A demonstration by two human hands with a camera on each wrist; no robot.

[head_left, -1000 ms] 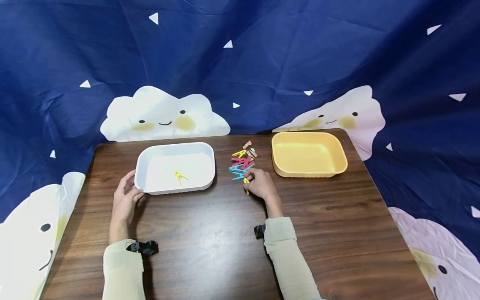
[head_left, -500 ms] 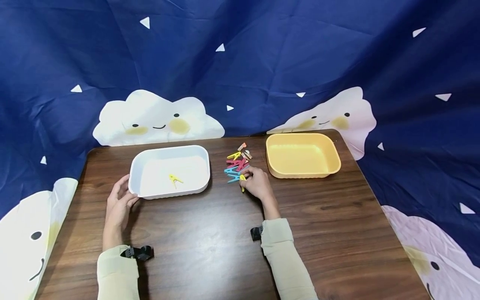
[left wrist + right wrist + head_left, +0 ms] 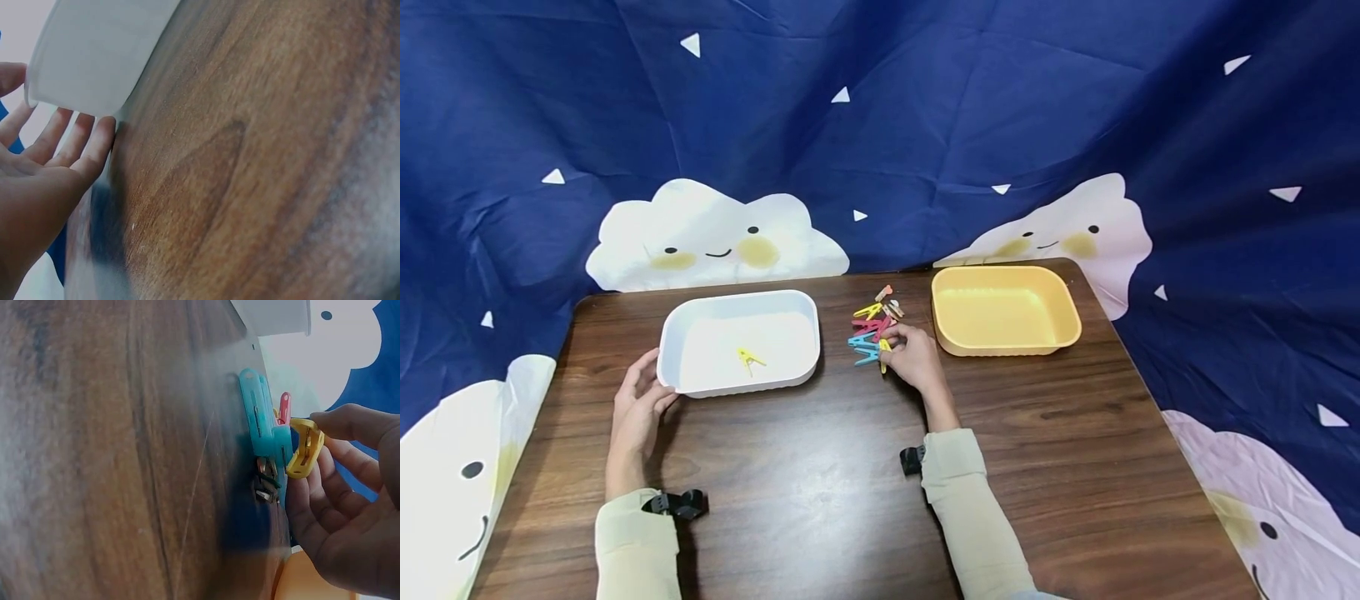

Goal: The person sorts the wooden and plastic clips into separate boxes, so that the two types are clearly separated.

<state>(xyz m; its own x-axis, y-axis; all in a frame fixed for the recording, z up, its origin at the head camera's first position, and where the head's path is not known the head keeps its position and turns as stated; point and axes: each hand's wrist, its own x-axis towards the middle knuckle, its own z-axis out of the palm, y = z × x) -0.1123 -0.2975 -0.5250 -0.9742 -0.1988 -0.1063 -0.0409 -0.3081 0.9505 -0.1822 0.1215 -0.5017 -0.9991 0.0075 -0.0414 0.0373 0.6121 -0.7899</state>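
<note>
In the head view, my left hand (image 3: 636,417) touches the left front corner of the white tray (image 3: 673,346); the left wrist view shows its fingers (image 3: 75,137) extended against the tray's outer side. One yellow clothespin (image 3: 749,360) lies inside that tray. My right hand (image 3: 917,362) pinches another yellow clothespin (image 3: 307,449) between thumb and fingers. Close beside it lie blue clothespins (image 3: 867,356), with red clothespins (image 3: 867,325) just behind. A further yellow clothespin (image 3: 868,311) and a few small wooden clips (image 3: 883,293) sit at the back of the pile.
A yellow tray (image 3: 1007,348) stands at the table's back right, beyond my right hand. The wooden table (image 3: 805,500) ends at the back against a dark blue curtain (image 3: 895,125) printed with clouds.
Early on, the whole head view shifts slightly. My right hand keeps its pinch on the yellow clothespin and moves slightly away from me. My left hand stays at the white tray.
</note>
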